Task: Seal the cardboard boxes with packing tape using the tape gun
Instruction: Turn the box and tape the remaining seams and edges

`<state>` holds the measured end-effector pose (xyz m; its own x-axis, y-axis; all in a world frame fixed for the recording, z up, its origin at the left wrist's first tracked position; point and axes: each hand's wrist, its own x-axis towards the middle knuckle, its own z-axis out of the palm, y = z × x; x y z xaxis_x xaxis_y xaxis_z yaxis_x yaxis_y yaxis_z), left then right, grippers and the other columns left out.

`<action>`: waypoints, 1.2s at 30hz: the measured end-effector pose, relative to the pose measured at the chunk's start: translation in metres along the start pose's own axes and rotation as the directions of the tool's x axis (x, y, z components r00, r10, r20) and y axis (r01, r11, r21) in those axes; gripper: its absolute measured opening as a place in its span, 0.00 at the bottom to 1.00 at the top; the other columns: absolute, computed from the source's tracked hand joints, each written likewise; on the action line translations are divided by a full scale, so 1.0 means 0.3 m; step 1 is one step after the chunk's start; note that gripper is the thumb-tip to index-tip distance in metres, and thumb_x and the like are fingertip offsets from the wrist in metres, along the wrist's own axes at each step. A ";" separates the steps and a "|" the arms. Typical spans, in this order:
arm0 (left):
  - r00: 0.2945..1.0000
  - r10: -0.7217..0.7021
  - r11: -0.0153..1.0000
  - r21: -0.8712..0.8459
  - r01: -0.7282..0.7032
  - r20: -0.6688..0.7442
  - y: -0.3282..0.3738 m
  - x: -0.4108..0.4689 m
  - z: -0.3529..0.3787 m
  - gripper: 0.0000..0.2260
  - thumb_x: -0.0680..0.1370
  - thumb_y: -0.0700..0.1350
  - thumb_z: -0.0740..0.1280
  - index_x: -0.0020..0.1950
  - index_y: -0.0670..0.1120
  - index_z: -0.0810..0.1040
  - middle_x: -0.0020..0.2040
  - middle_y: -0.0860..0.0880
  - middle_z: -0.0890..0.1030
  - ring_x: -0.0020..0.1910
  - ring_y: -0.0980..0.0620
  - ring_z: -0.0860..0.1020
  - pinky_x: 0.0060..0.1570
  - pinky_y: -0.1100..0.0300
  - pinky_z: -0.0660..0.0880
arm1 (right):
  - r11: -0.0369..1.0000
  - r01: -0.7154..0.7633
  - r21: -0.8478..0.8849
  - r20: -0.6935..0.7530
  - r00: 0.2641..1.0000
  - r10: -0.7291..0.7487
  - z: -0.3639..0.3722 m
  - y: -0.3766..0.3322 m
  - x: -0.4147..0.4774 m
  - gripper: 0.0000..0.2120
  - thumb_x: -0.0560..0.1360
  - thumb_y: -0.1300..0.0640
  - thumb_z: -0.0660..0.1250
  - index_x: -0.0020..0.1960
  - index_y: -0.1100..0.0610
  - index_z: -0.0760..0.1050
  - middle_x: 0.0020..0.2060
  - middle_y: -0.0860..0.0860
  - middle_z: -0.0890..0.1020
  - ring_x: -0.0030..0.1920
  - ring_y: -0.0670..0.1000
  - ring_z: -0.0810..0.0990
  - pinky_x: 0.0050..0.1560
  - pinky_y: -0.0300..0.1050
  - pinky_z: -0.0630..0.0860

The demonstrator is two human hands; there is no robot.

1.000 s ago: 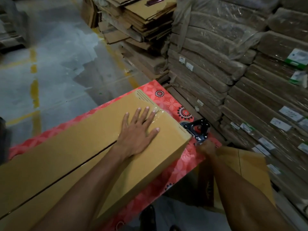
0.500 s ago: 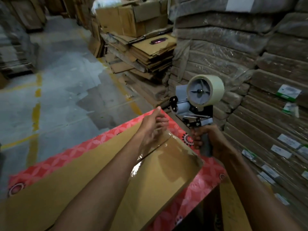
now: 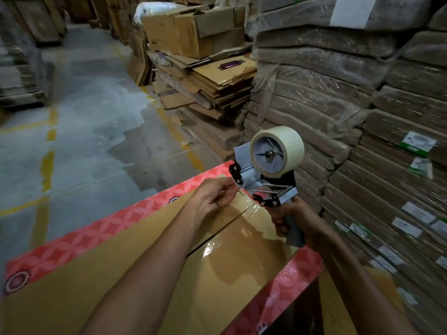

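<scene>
A long tan cardboard box (image 3: 101, 274) lies on a table with a red patterned cloth (image 3: 72, 240). Clear tape (image 3: 242, 257) shines over the box's centre seam near its far end. My right hand (image 3: 292, 221) grips the grey handle of the tape gun (image 3: 263, 175), held upright above the box's far right corner, its cream tape roll (image 3: 278, 151) on top. My left hand (image 3: 215, 197) hovers above the box with fingers curled, its fingertips at the gun's front roller; whether they pinch the tape end is hard to tell.
Wrapped stacks of flat cardboard (image 3: 362, 117) rise close on the right. A pile of loose flattened cartons (image 3: 212, 85) with an opened box (image 3: 193, 30) on top stands ahead. Grey concrete floor with yellow lines (image 3: 48, 146) spreads to the left.
My right hand lifted the tape gun from below the table edge to above the box corner. My left hand left the box top, where it lay flat, and rose to the gun's front.
</scene>
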<state>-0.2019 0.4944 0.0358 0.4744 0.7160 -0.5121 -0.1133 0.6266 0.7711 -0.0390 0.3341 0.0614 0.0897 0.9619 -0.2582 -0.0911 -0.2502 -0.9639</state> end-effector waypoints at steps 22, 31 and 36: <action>0.886 0.380 0.828 0.525 -0.197 -0.267 0.085 0.296 -0.117 0.10 0.73 0.36 0.73 0.32 0.40 0.81 0.30 0.43 0.78 0.28 0.50 0.72 0.33 0.59 0.69 | 0.983 -0.175 -0.051 -0.201 0.966 0.162 0.017 0.087 0.123 0.09 0.71 0.75 0.61 0.42 0.62 0.70 0.24 0.51 0.70 0.22 0.47 0.66 0.25 0.38 0.61; 0.897 0.294 0.767 0.641 -0.016 -0.330 0.081 0.335 -0.154 0.07 0.68 0.39 0.76 0.29 0.43 0.84 0.32 0.47 0.85 0.36 0.46 0.83 0.41 0.49 0.81 | 0.966 -0.223 -0.131 -0.182 0.963 0.198 0.003 0.085 0.145 0.05 0.74 0.69 0.61 0.44 0.61 0.73 0.24 0.49 0.72 0.23 0.47 0.68 0.25 0.39 0.64; 0.926 0.217 0.682 0.727 0.082 -0.308 0.088 0.345 -0.172 0.16 0.66 0.50 0.80 0.44 0.40 0.85 0.43 0.42 0.85 0.44 0.44 0.84 0.50 0.46 0.82 | 0.953 -0.272 -0.130 -0.211 0.947 0.242 0.012 0.090 0.162 0.06 0.72 0.69 0.61 0.41 0.60 0.73 0.22 0.48 0.71 0.22 0.48 0.66 0.24 0.37 0.62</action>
<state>-0.2008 0.6008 -0.0164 0.1459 0.8941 -0.4235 0.5961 0.2622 0.7589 -0.0406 0.3745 0.0230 0.2722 0.8273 -0.4914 0.0173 -0.5148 -0.8571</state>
